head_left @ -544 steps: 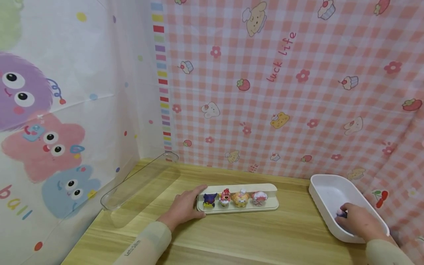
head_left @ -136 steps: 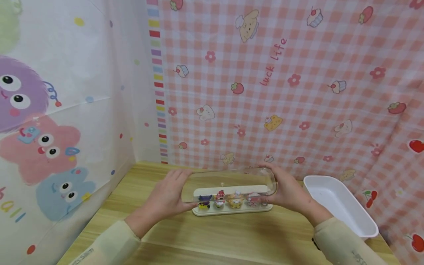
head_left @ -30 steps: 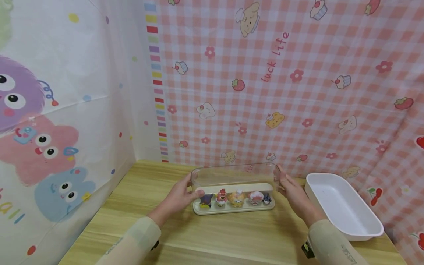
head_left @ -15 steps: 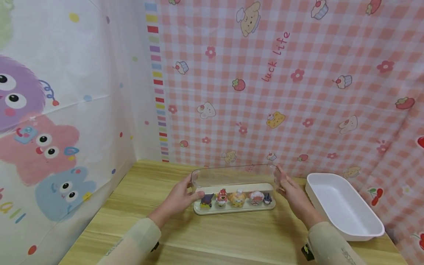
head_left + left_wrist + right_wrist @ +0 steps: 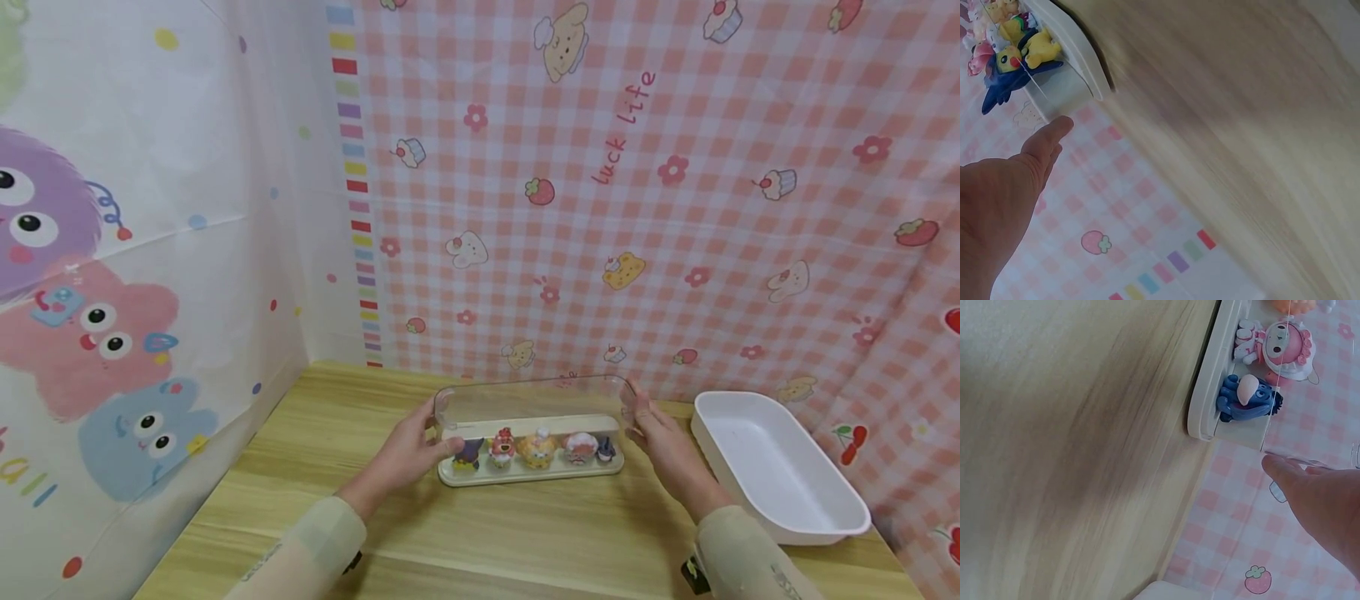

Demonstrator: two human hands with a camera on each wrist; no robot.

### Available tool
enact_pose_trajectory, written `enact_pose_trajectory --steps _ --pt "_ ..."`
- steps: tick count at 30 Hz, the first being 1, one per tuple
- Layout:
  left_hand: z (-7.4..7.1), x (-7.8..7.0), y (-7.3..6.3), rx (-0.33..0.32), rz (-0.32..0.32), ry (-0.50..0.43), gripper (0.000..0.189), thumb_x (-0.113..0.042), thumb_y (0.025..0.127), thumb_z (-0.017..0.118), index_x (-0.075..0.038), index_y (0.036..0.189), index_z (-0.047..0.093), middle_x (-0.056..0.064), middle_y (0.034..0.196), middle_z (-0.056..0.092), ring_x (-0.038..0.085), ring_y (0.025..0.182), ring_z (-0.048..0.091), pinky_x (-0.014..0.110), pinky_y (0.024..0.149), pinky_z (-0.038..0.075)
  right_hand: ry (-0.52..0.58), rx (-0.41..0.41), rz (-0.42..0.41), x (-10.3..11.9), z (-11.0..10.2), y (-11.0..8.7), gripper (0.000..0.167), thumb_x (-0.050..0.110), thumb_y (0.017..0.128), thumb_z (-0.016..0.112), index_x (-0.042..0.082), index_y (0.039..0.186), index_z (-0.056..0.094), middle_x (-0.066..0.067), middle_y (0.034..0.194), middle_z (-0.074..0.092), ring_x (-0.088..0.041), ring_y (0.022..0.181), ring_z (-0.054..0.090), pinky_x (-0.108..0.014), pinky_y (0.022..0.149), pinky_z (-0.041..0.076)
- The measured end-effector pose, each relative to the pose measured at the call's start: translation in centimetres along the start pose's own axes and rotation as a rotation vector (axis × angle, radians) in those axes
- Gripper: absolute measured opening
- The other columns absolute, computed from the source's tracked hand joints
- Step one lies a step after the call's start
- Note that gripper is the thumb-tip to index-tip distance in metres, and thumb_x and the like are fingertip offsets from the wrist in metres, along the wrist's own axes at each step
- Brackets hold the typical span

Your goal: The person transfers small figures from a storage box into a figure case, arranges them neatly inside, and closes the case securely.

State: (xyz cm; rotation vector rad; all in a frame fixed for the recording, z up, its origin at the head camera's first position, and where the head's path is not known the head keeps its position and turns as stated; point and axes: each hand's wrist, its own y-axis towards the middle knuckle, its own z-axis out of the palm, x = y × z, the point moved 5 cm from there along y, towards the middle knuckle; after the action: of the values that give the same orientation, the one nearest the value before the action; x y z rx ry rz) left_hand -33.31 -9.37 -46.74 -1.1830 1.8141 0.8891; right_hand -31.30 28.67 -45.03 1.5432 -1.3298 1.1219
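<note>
Both hands hold a long clear plastic cover (image 5: 532,398) by its two ends, over a cream display base (image 5: 525,478). My left hand (image 5: 405,454) grips the left end, its thumb toward me; my right hand (image 5: 667,450) grips the right end. Several small figurines stand in a row on the base. At the left is a yellow figurine in dark blue (image 5: 1013,65), at the right a blue donkey figurine (image 5: 1247,400), beside a pink-and-white figurine (image 5: 1279,347). In both wrist views a thin clear edge of the cover crosses the figurines.
A white plastic tub (image 5: 780,467) stands on the wooden table (image 5: 540,542) to the right. Pink checked cloth (image 5: 637,217) hangs behind the table, and a white printed cloth (image 5: 225,275) covers the left side.
Earlier the cover stood at the left while my right hand reached into the tub. Both hands then took it over the base; lately it has sunk slightly. The donkey figurine joined the row.
</note>
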Motion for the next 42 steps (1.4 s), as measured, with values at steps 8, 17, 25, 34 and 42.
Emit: enact_pose_trajectory --steps 8,17,25,34,42 --pt "0.6 0.5 0.1 0.007 -0.006 -0.034 0.074 -0.018 0.098 0.078 -0.018 0.163 0.042 0.022 0.162 0.05 0.049 0.154 0.042 0.056 0.115 0.05 0.02 -0.004 0.029 -0.5 0.2 -0.1 0.077 0.064 0.111 0.016 0.021 0.174 0.002 -0.013 0.182 0.006 -0.043 0.167 0.012 -0.055 0.133 0.021" --pt "1.0 1.2 0.1 0.028 0.012 -0.044 0.075 -0.021 0.097 0.079 -0.018 0.162 0.043 0.02 0.16 0.053 0.049 0.152 0.045 0.056 0.115 0.051 0.074 0.005 0.062 -1.4 0.6 0.0 0.084 0.07 0.107 0.015 0.021 0.174 -0.001 -0.021 0.18 -0.003 -0.046 0.165 0.006 -0.056 0.133 0.017" --pt "1.4 1.6 0.2 0.029 0.018 -0.044 0.077 -0.021 0.096 0.079 -0.014 0.163 0.042 0.02 0.159 0.054 0.048 0.151 0.047 0.055 0.115 0.051 0.108 0.014 0.057 -1.9 0.9 0.1 0.076 0.06 0.112 0.013 0.018 0.173 -0.003 -0.021 0.179 -0.005 -0.048 0.165 0.004 -0.058 0.133 0.013" --pt "1.7 1.7 0.2 0.033 0.025 -0.05 0.074 -0.021 0.096 0.078 -0.016 0.161 0.043 0.023 0.159 0.053 0.048 0.151 0.047 0.059 0.117 0.049 0.118 -0.006 0.045 -2.5 1.0 0.3 0.079 0.059 0.112 0.014 0.011 0.173 -0.002 -0.024 0.179 -0.001 -0.05 0.164 0.005 -0.059 0.133 0.013" --pt "2.0 2.0 0.0 0.035 0.009 -0.069 0.074 -0.02 0.098 0.078 -0.013 0.161 0.042 0.021 0.16 0.052 0.048 0.153 0.044 0.062 0.118 0.046 0.1 0.01 0.05 -2.8 1.1 0.5 0.078 0.06 0.112 0.014 0.015 0.173 -0.003 -0.021 0.18 -0.001 -0.046 0.166 0.004 -0.062 0.133 0.013"
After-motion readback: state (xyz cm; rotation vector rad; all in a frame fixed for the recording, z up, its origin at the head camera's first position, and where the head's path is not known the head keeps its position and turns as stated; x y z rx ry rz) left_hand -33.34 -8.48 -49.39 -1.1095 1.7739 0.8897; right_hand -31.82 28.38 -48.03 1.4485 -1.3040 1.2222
